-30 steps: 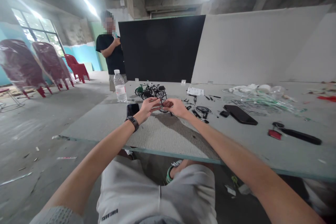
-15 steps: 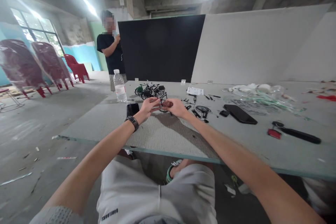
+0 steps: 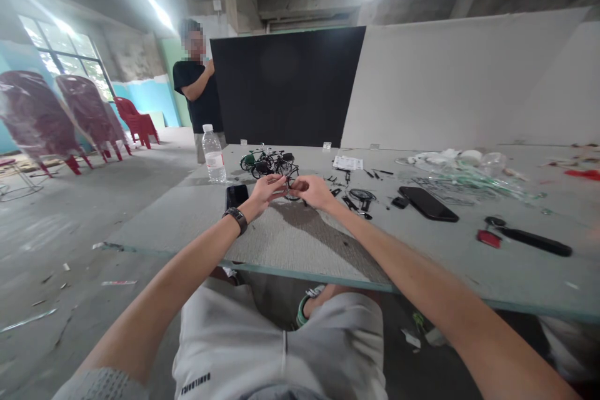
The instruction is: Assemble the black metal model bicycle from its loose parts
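Note:
Over the near part of the table, my left hand (image 3: 265, 194) and my right hand (image 3: 311, 191) meet around a small black model bicycle (image 3: 293, 171). Fingers of my left hand are closed on its left side. From the right, my right thumb and fingertips pinch it; the exact part they grip is hidden. Thin frame tubes stick up above my fingertips, and part of a wheel shows below them. Just behind my hands stand several finished-looking miniature bicycles (image 3: 262, 167), one with green on it. Loose black bicycle parts (image 3: 362, 195) lie right of my right hand.
A water bottle (image 3: 215, 156) and a dark phone (image 3: 237, 195) are at left. Rightward lie a black smartphone (image 3: 428, 203), a black-handled tool (image 3: 534, 240), plastic packaging (image 3: 473, 165) and a printed sheet (image 3: 347, 163). A person (image 3: 199, 87) stands beyond the table, beside a black panel (image 3: 285, 84).
The fingers of my right hand have shifted slightly at the model bicycle. My left hand stays in about the same place, and the table items look unchanged.

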### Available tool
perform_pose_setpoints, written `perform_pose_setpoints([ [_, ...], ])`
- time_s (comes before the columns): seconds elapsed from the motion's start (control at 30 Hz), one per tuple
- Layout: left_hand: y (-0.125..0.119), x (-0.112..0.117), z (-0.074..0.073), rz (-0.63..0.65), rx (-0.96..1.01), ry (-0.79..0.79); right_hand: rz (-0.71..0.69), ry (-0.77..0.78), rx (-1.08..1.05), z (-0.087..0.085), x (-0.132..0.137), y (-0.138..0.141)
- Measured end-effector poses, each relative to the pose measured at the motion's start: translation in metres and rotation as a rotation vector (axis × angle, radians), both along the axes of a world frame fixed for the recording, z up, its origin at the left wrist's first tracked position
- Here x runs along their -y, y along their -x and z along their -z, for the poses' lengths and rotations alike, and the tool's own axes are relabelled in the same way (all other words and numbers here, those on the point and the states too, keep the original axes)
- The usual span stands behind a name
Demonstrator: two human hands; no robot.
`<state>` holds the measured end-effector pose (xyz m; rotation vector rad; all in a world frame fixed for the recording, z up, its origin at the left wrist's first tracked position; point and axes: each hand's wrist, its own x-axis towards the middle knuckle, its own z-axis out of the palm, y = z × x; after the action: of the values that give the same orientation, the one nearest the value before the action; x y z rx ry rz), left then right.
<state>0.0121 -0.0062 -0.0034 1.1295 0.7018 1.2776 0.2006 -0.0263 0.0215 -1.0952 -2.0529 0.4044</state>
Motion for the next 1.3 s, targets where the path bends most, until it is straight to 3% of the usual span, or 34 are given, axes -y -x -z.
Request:
perform_pose_setpoints([
  [0.47,-0.0014,0.0010,-0.0025,-0.065,-0.001,0.019,-0.010,0.020,0.021,0.0015,-0.0006,0.0009],
  [0.87,-0.0011,0.0055,-0.0075,0.011,0.037,0.038,0.000,-0.012,0.043,0.0053,-0.0041,-0.0012],
  [1.1,-0.0007,0.0020,-0.0056,-0.050,-0.004,0.048,-0.033,-0.052,0.065,0.0056,-0.0050,-0.0041],
  [1.3,-0.0018,0.0022,-0.0047,-0.013,0.032,0.043,-0.012,-0.071,0.102,-0.0002,-0.0019,-0.0079],
])
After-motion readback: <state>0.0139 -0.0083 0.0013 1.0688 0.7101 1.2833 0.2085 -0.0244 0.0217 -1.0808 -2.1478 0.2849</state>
